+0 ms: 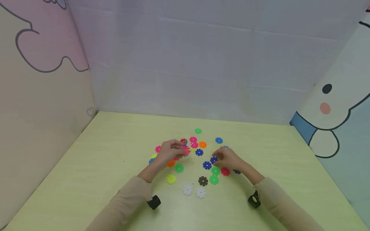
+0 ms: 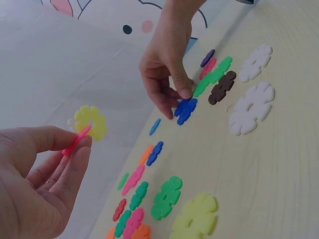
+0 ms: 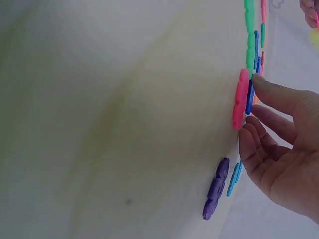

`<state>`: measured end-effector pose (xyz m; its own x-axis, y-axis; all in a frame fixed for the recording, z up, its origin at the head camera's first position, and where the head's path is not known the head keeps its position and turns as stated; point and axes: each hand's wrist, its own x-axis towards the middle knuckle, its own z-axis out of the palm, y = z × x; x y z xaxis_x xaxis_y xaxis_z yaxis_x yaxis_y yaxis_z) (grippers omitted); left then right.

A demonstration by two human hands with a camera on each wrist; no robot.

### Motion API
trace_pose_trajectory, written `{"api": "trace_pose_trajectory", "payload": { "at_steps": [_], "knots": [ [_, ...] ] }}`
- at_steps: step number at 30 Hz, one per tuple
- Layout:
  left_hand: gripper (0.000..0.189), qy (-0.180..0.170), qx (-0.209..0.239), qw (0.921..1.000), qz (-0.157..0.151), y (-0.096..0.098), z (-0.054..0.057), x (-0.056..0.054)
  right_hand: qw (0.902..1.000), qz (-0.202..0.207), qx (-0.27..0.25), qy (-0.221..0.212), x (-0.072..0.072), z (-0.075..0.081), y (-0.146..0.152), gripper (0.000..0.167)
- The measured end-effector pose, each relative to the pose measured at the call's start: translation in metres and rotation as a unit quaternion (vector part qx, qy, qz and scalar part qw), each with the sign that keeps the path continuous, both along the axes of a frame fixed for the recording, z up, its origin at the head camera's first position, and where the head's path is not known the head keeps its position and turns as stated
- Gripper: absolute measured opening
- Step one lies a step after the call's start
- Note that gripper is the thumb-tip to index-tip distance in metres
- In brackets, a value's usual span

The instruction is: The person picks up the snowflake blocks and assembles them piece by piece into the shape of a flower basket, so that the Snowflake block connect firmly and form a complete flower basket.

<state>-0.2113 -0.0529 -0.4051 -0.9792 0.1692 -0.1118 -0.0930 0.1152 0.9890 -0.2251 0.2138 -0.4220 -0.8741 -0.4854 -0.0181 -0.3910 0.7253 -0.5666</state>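
Though thin edge-on, a pink disc (image 2: 78, 139) beside a scalloped yellow disc (image 2: 99, 123)

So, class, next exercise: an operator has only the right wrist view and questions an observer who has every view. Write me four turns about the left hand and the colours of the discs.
Operator: At the edge of my view I catch part of the left hand with a yellow piece by it. Is there another yellow one anywhere?
Observer: Yes, the head view shows a yellow disc lying flat on the table, apart from that hand.
Operator: I see no white pieces at all. Are there any?
Observer: There are: two white discs lie side by side.
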Motion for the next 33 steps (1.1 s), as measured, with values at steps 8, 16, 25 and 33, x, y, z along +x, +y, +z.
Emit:
{"api": "trace_pose_trajectory", "payload": {
  "at_steps": [8,16,25,33],
  "knots": [
    [0.02,0.002,0.012,0.9999,0.004,0.0,-0.004,0.001,0.9999,-0.009,-0.005,-0.004,0.001,-0.002,-0.001,0.02],
    [0.023,0.001,0.049,0.9983,0.031,0.013,-0.007,0.0,0.9861,0.025,-0.134,0.095,0.022,0.013,-0.033,0.017],
    [0.026,-0.019,0.085,0.995,0.049,0.025,0.005,0.003,0.9575,-0.001,-0.182,0.223,0.029,0.02,-0.061,0.014],
    [0.025,-0.02,0.112,0.9915,0.064,0.03,0.009,0.006,0.9419,0.003,-0.173,0.288,0.026,0.017,-0.066,0.017]
  ]
}}
